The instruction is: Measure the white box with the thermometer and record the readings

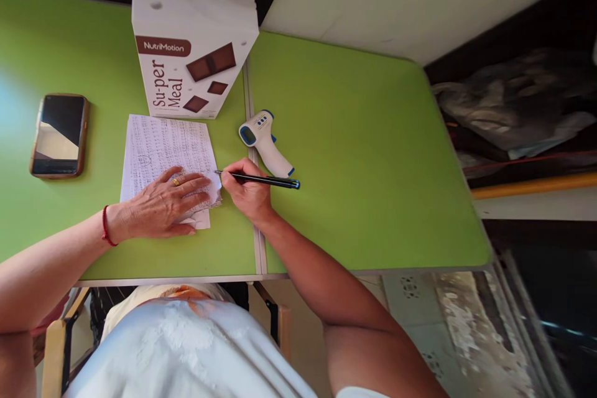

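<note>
My left hand [170,202] lies flat, fingers stretched out, across the lower part of a written sheet of paper [163,143]. Rows of small handwriting cover the sheet, and another paper edge shows beneath it. My right hand [249,193] is closed around a black pen [268,180]. The pen's tip points left and is at the sheet's right edge; whether it touches the paper I cannot tell. Just beyond my right hand lies a white and blue infrared thermometer [268,146] on its side.
A white box [163,18] printed "NutriMotion Su-per Meal" stands behind the paper. To the left a smartphone [60,135] lies on the green folding table [373,155], whose metal seam runs near my right hand. A pale wall [364,0] rises behind.
</note>
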`<state>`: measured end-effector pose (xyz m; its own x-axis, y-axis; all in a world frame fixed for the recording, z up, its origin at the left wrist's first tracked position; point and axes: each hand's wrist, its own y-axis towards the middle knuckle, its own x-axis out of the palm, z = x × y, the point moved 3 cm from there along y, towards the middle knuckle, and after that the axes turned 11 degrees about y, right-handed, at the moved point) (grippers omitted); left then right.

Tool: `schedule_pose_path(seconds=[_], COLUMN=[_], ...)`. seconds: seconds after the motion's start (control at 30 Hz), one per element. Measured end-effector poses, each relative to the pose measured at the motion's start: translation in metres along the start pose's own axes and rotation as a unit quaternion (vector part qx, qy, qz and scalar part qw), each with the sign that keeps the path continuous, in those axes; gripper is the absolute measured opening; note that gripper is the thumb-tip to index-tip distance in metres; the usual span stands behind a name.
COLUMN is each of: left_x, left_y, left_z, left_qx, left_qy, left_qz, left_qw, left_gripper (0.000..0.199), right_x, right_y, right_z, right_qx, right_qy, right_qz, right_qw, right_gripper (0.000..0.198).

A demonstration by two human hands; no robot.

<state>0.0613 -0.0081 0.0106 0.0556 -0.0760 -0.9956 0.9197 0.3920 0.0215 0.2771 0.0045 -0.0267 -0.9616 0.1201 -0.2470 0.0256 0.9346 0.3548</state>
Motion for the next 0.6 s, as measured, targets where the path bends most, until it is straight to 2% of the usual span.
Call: schedule_pose_path(seconds=[0.37,0.5,0.6], left_x=[0.000,-0.003,-0.011], left_y=[-0.001,0.000,0.000], left_z=[-0.001,-0.003,-0.006], left_qx=[-0.004,-0.008,-0.006], left_qy=[-0.004,-0.039,-0.106], left_qz=[-0.011,-0.011,0.009], left_qw=[1.000,0.999,0.994], left_gripper=[0.059,0.054,0.053], right_x=[-0.001,-0.010,-0.017], right_y=[-0.001,0.002,0.003], right_z=[0.001,-0.001,0.003], right_qx=[-0.011,-0.068,-0.110], right_qy=[-0.001,-0.042,-0.104], right_qz=[-0.007,-0.002,-0.018], right_qw=[1.000,0.997,0.988], right_gripper=[0.021,0.018,0.020])
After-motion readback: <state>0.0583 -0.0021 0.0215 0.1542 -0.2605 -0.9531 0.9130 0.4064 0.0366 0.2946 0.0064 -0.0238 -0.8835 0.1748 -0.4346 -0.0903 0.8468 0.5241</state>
